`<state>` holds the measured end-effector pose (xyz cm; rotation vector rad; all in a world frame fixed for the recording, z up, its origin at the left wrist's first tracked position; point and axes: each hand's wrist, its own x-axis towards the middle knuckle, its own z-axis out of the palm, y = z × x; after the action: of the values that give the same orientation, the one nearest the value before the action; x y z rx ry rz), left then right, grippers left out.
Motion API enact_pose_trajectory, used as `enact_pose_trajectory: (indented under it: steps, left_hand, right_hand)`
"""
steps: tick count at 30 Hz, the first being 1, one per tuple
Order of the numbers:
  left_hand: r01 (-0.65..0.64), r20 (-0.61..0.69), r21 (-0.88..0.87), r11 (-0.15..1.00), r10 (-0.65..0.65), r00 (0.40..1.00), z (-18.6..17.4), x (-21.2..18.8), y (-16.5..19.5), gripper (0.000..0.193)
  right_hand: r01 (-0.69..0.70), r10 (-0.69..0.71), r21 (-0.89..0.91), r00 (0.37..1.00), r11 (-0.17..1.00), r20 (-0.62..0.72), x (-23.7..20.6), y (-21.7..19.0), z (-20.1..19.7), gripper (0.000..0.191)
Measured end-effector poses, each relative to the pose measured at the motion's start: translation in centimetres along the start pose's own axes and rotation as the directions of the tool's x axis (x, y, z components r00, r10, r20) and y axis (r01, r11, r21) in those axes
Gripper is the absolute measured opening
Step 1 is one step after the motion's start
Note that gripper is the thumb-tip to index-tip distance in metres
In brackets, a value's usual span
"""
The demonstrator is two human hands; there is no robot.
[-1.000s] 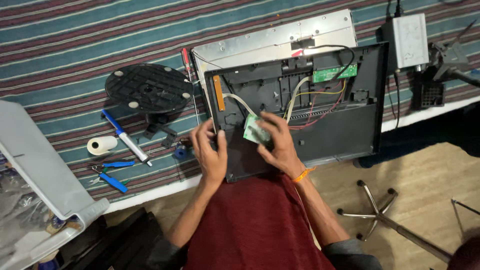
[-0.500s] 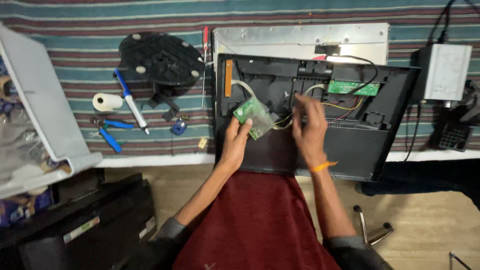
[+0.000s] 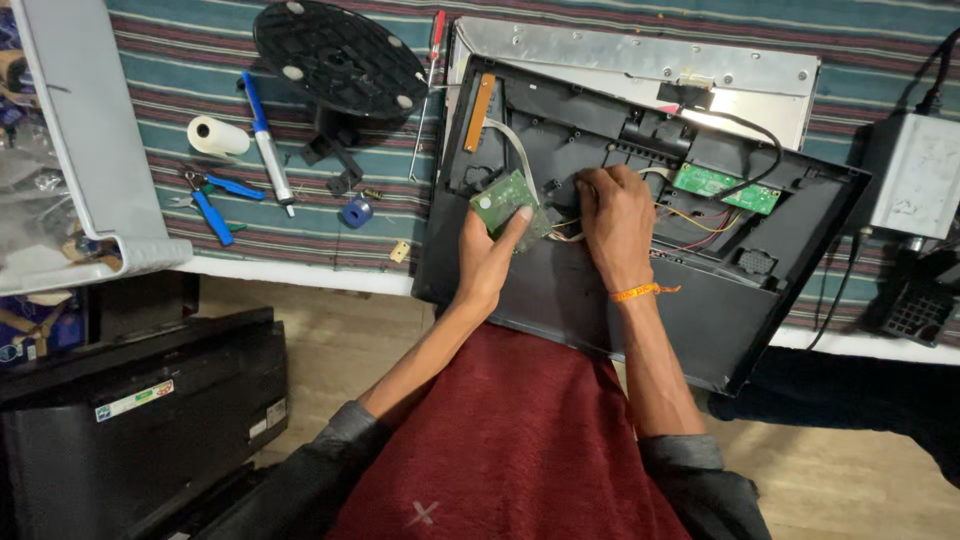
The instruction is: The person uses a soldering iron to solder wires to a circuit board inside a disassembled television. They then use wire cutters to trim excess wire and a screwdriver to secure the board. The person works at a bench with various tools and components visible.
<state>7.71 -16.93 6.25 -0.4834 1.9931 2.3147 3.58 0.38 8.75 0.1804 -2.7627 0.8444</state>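
Circuit board [image 3: 508, 203], small and green, sits inside the open black monitor back [image 3: 640, 300], near its left part, tilted and pinched at its lower right edge by the left hand [image 3: 487, 258].

Going left to right across the striped surface [image 3: 330, 215]: a grey plastic tray [image 3: 85, 150] lies at the far left edge, partly over it. Next comes a white roll of tape [image 3: 217, 136], then blue-handled pliers [image 3: 212, 197] just below it. A blue and white pen-shaped tool [image 3: 266, 144] lies slanted beside the roll. A round black stand base [image 3: 340, 58] rests above, with a small blue piece [image 3: 356, 212] lower down near the surface's edge. A red-handled screwdriver [image 3: 430, 75] lies just left of the monitor.

The monitor back leans over the surface's edge toward the person's lap, with a silver metal panel [image 3: 640, 65] behind its top edge. An orange strip [image 3: 478, 98] runs down its left inner side, and a grey flat cable curves to the board. The left hand grips the board between thumb and fingers. The right hand [image 3: 615, 215], wearing an orange thread at the wrist, presses fingers down among the coloured wires [image 3: 690, 225] just right of the board; whether it grips anything I cannot tell. A second green board [image 3: 727, 188] sits further right. A grey box [image 3: 915, 175] stands at the far right.
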Motion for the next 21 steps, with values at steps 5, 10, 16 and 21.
enact_pose_trajectory:
  steps: [5,10,16,21]
  left_hand:
    - [0.008,0.108,-0.058,0.998,-0.001,0.994,-1.0,0.0,-1.0,0.036]
    - [-0.003,0.155,-0.1,0.995,0.019,0.988,-1.4,0.5,-1.9,0.035]
    - [-0.003,0.144,-0.059,0.998,0.011,0.99,-1.2,0.5,-1.9,0.035]
    - [0.032,0.135,-0.068,0.997,-0.023,0.991,-0.9,0.3,-1.8,0.036]
  right_hand:
    - [-0.006,0.023,0.118,0.99,0.993,-0.139,-1.6,0.2,-0.9,0.008]
    - [-0.301,0.309,0.66,0.945,0.689,0.109,-4.1,-0.3,-0.7,0.011]
    - [-0.393,0.299,0.746,0.916,0.538,0.266,-4.6,-0.9,0.2,0.01]
    - [-0.497,0.374,0.719,0.862,0.486,0.344,-4.5,-0.9,-0.2,0.013]
